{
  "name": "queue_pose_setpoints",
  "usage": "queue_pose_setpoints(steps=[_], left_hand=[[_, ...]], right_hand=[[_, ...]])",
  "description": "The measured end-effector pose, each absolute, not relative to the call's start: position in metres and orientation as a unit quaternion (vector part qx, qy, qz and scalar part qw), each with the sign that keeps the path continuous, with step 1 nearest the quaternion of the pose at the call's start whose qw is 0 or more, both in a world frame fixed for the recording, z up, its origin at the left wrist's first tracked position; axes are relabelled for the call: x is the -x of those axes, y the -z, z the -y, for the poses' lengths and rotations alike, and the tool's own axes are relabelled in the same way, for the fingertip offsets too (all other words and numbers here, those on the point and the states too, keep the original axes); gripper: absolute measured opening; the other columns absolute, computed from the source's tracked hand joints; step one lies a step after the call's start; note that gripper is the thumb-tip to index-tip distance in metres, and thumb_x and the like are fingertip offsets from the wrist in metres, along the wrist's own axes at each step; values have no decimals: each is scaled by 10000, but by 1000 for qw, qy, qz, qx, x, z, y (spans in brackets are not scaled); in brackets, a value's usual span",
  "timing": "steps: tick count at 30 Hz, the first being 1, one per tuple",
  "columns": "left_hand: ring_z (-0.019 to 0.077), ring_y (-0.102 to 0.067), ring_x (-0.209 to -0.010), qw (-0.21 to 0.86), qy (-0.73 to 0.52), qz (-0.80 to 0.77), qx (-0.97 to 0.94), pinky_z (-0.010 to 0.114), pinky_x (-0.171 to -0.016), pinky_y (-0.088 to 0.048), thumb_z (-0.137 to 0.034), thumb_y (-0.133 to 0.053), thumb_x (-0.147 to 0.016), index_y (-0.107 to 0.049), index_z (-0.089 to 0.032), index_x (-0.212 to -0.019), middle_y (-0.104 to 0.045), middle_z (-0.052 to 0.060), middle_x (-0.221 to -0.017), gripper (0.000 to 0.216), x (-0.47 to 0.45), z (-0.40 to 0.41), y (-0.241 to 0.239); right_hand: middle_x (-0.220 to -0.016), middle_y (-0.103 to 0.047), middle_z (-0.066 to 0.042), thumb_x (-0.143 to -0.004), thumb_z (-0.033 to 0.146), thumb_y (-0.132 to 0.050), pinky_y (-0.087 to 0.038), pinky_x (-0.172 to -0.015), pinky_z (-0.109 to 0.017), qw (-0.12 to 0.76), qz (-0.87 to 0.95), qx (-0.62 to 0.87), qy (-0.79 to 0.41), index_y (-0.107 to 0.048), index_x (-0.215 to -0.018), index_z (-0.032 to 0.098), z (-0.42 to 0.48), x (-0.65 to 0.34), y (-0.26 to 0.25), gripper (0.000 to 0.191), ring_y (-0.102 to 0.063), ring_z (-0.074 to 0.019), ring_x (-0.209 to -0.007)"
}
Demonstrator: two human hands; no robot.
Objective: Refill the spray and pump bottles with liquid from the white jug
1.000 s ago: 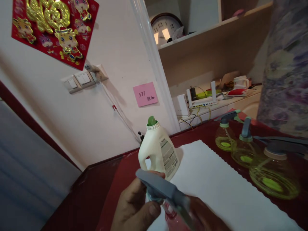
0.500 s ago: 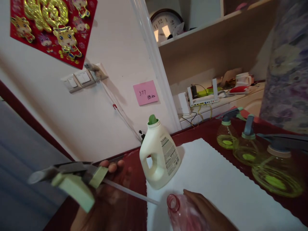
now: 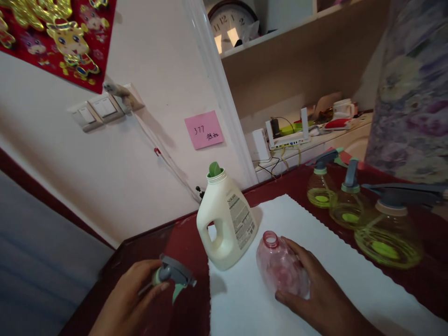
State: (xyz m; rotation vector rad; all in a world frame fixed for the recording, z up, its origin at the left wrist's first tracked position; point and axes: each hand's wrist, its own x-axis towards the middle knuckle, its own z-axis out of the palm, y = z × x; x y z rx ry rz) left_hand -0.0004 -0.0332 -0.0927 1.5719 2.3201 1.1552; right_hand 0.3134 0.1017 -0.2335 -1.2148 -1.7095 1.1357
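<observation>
Your left hand (image 3: pixel 131 289) grips a grey-and-green plastic trigger spray head (image 3: pixel 174 271) over the glossy dark-red tabletop (image 3: pixel 187 235); your right hand (image 3: pixel 315 277) wraps a translucent pink, rounded, open-necked bottle (image 3: pixel 276 263) over white scallop-edged paper (image 3: pixel 238 305). Smooth cream plastic jug (image 3: pixel 224 219), loop-handled, green-spouted, stands near the bottle.

Layout: paper (image 3: pixel 241 310) on the table (image 3: pixel 184 235).
The jug (image 3: pixel 224 233) stands on the paper's rear left part; the bottle (image 3: pixel 280 268), in the right hand (image 3: pixel 315 277), is before the jug and to its right. The spray head (image 3: pixel 171 273), in the left hand (image 3: pixel 131 294), is left of the paper, three spray bottles (image 3: pixel 348 207) right.
</observation>
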Motion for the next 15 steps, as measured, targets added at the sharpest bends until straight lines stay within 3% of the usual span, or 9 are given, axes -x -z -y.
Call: queue_pose_setpoints(steps=[4,15], left_hand=[[334,-710,-915,70,-227,-797,-556,410,-837,-577,-526,-720,-742,-813,-292,-965,-787,65,-952,336,37,36,121],[356,-721,-1001,120,-222,-806,-535,451,-930,-552,-488,-688,-759,-812,-263,-1040,-804,96,-1052,380,82,44,184]], right_hand=[[-1487,-501,-120,-682,321,-655,-437,-1101,-501,358,654,477,-465,-335,-1498,262,-106,-313,234,879,-497,-338,-1350],[-1523,-461,-145,-686,320,-639,-376,-1153,-542,360,673,460,-453,-311,-1504,240,-115,-310,256,884,-435,-358,-1413]])
